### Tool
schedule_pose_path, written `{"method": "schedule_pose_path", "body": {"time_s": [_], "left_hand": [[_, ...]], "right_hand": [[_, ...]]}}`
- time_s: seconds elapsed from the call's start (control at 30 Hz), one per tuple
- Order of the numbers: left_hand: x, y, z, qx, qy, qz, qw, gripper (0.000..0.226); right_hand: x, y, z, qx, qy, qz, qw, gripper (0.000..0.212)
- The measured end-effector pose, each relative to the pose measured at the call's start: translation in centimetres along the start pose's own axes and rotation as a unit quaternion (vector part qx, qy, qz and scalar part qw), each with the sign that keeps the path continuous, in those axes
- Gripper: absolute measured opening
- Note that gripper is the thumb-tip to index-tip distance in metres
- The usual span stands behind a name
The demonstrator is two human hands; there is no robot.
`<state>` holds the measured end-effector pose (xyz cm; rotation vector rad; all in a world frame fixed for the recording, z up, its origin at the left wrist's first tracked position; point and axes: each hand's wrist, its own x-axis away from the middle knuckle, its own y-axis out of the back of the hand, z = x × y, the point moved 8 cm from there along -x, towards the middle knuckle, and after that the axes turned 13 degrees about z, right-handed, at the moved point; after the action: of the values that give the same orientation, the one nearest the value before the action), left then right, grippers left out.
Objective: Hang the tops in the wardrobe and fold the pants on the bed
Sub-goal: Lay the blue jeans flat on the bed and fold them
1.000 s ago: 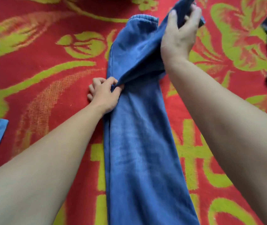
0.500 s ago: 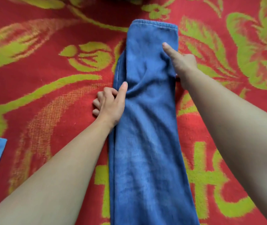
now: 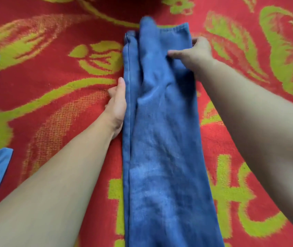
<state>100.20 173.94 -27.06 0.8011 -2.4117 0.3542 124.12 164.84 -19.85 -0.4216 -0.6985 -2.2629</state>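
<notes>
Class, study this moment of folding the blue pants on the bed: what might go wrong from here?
A raised ridge runs along the pants near their far end; folding now may press in creases. The right hand pinches only one edge, so pulling could skew the layers against the left hand at the other edge.

Bright, even light, soft shadows; slight motion blur, wide-angle stretching at edges.
</notes>
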Motion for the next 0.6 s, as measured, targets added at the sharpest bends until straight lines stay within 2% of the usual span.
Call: {"method": "schedule_pose_path", "body": {"time_s": [0.03,0.07,0.17,0.23,0.33,0.37,0.4,0.43,0.5,0.53,0.6], "left_hand": [[0.0,-0.1,-0.1,0.003,-0.004,0.000,1.000,0.054],[0.0,-0.1,-0.2,0.003,-0.009,0.002,1.000,0.056],[-0.4,-0.3,-0.1,0.002,-0.005,0.023,1.000,0.073],[-0.6,-0.3,0.1,-0.014,-0.004,0.018,1.000,0.067],[-0.6,-0.4,0.1,-0.031,-0.003,-0.001,0.999,0.071],[-0.6,-0.3,0.2,-0.027,-0.007,-0.008,1.000,0.073],[-0.6,-0.2,0.3,-0.017,-0.012,-0.010,1.000,0.074],[-0.7,-0.2,0.4,-0.003,-0.011,-0.010,1.000,0.075],[-0.9,0.1,0.7,0.016,-0.005,-0.010,1.000,0.071],[-1.0,0.2,0.9,0.013,0.002,-0.009,1.000,0.067],[-1.1,0.2,1.2,0.001,0.026,0.007,1.000,0.071]], "right_hand": [[0.3,0.5,-0.3,0.080,0.004,-0.052,0.995,0.071],[0.6,0.5,-0.5,0.094,0.026,-0.076,0.992,0.072],[1.0,-0.2,-1.8,0.071,0.073,-0.060,0.993,0.061],[1.9,0.0,-2.5,0.138,0.074,-0.083,0.984,0.060],[4.4,-0.3,0.2,0.276,0.126,-0.199,0.932,0.059],[4.9,-1.4,1.7,0.293,0.160,-0.197,0.922,0.058],[4.8,-3.0,2.8,0.300,0.176,-0.156,0.925,0.056],[4.3,-4.7,3.3,0.312,0.161,-0.092,0.932,0.052],[3.3,-7.4,3.2,0.353,0.101,0.011,0.930,0.025],[3.1,-7.7,3.6,0.346,0.099,0.013,0.933,0.014],[3.4,-7.3,5.3,0.298,0.146,-0.039,0.943,0.020]]}}
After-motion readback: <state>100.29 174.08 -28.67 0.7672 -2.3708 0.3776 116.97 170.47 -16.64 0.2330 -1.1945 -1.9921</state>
